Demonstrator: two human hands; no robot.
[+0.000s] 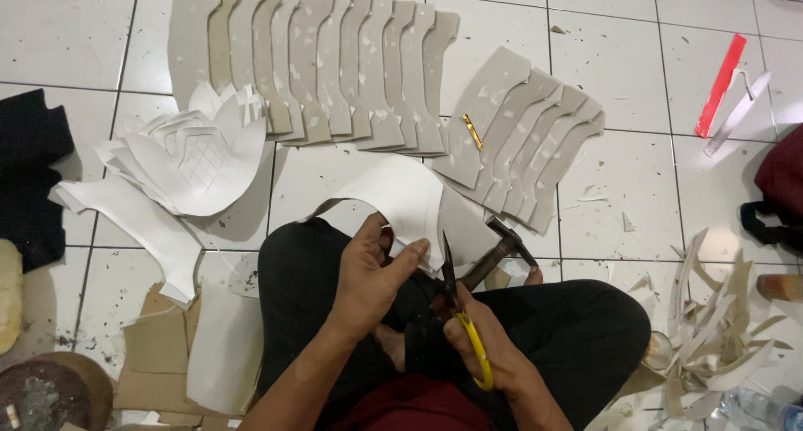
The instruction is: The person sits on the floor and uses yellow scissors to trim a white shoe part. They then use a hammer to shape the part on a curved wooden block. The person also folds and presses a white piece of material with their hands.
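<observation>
I sit cross-legged in black trousers on a white tiled floor. My left hand (372, 272) pinches the near edge of a curved white cut-out piece (401, 198) held over my lap. My right hand (481, 341) grips scissors (458, 301) with a yellow handle; the dark blades point up toward the piece's edge, just right of my left thumb. Under the piece a dark hammer-like tool (502, 251) lies across my right knee.
Overlapping rows of grey-beige shaped pieces (335, 63) fan across the floor ahead, one group (523, 138) carrying a small gold clip. A pile of white cut pieces (188, 155) lies at left, offcut strips (711, 331) at right, a red strip (721, 84) far right, brown cardboard (159, 347) near left.
</observation>
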